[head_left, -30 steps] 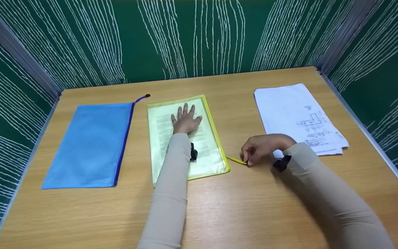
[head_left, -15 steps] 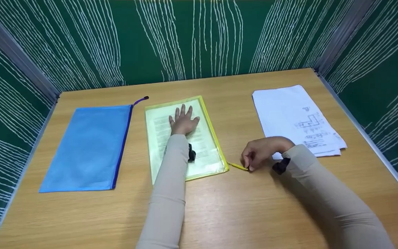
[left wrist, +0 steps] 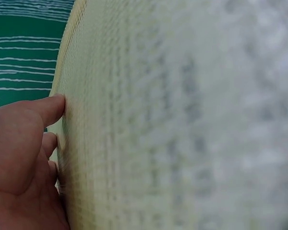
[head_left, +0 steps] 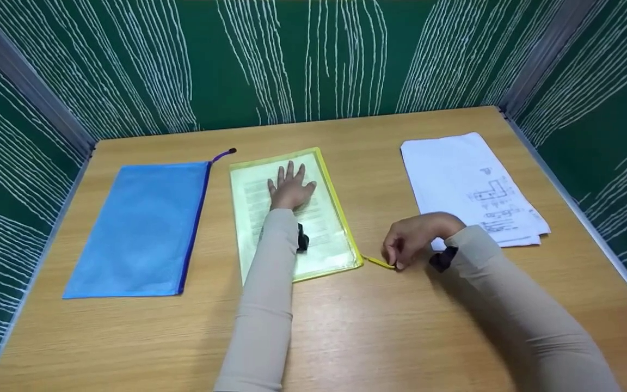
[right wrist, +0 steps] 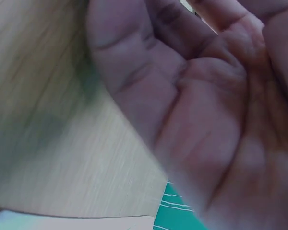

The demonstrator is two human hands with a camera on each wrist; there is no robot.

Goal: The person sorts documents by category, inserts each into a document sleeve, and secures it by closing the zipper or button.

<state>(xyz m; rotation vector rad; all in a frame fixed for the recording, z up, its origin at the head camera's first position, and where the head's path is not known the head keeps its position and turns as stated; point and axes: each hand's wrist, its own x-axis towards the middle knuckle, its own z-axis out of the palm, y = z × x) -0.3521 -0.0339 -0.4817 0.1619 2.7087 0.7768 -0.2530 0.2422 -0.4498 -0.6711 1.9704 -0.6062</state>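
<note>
A yellow mesh zipper pouch (head_left: 324, 256) with a printed sheet inside lies in the middle of the table. My left hand (head_left: 293, 191) rests flat on its upper part, fingers spread. In the left wrist view the mesh pouch (left wrist: 134, 120) fills most of the frame beside the hand (left wrist: 19, 153). At the pouch's lower right corner, a yellow zipper pull (head_left: 380, 262) sticks out, and my right hand (head_left: 412, 235) pinches its dark end between thumb and finger. The right wrist view shows the curled palm (right wrist: 197, 115), with the pull hidden.
A blue zipper pouch (head_left: 139, 228) with a purple zipper lies at the left. On the right is a stack of white papers (head_left: 449, 169) with drawings, its lower left corner under the right wrist. Green panels (head_left: 340, 60) with white lines border the wooden table (head_left: 346, 337).
My right hand has shifted slightly right and toward me with the pinched zipper pull. The left hand stays pressed on the yellow pouch.
</note>
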